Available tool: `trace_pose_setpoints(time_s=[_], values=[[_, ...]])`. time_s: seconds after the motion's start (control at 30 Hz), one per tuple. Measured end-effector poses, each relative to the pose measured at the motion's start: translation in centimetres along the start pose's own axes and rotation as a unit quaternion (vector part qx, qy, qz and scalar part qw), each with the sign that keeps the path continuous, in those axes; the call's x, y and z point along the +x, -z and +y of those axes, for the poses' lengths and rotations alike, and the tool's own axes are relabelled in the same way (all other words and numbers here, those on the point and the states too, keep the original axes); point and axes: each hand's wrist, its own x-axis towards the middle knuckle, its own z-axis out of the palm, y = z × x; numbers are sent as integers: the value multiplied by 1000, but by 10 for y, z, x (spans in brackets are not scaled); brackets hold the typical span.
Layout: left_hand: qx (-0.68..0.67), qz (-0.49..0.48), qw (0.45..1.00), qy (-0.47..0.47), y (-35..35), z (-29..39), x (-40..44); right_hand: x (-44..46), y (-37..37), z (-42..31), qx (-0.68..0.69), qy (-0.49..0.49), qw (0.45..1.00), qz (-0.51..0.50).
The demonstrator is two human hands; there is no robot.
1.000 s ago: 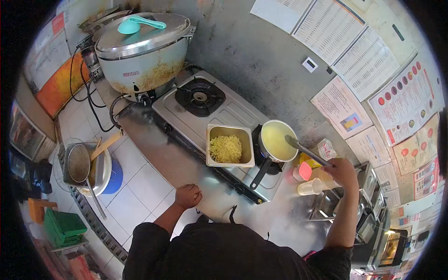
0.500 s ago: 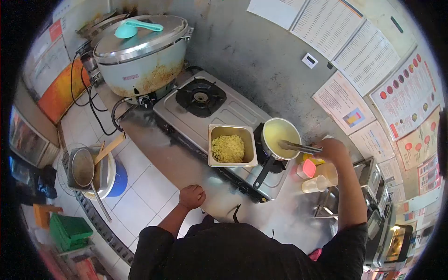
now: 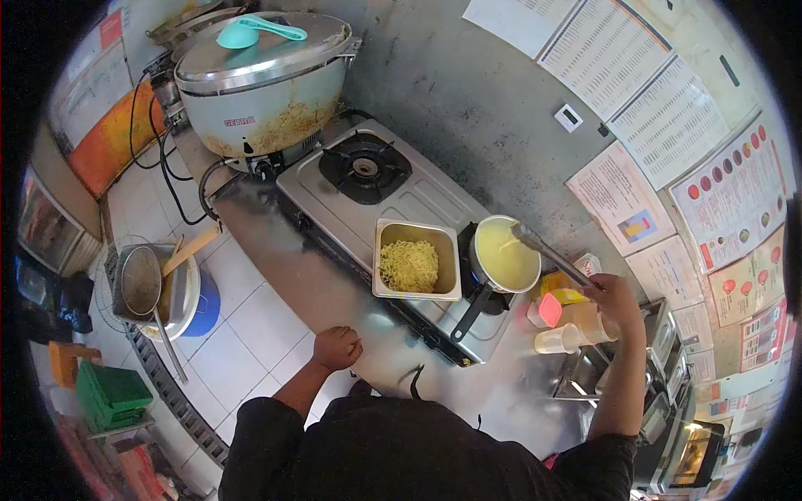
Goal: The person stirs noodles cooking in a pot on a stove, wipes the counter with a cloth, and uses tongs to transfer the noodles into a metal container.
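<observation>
My right hand (image 3: 616, 299) grips metal tongs (image 3: 553, 257), their tips at the upper right rim of a white saucepan (image 3: 522, 271). Pale yellow liquid fills the pan, and a few noodle strands seem to show near the tong tips. The pan sits on the stove's right burner, its black handle toward me. To its left, a steel container (image 3: 449, 260) with a heap of yellow noodles (image 3: 408, 266) rests on the stove top. My left hand (image 3: 337, 347) is curled into a fist by the counter's front edge, with nothing seen in it.
A large rice cooker (image 3: 259, 104) with a turquoise scoop (image 3: 240, 33) on its lid stands at the back left, beside the free burner (image 3: 365, 167). Plastic containers (image 3: 555, 340) stand right of the pan. A strainer (image 3: 140, 280) lies over a blue bucket (image 3: 200, 305) at lower left.
The tongs have moved from inside the pan to its upper right rim, now steeper. My right hand has shifted right and slightly down. My left fist is nearly still; the view has tilted a little.
</observation>
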Motion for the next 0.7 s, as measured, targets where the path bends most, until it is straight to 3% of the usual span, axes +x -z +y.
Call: trace_pose_setpoints(time_s=[0.13,0.7], values=[[11,6,1000,-4,-4,-2,-1,-21,8,-5,70,27,994,74],[1,3,1000,3,-3,-1,-1,-42,3,-30,84,70,990,90]])
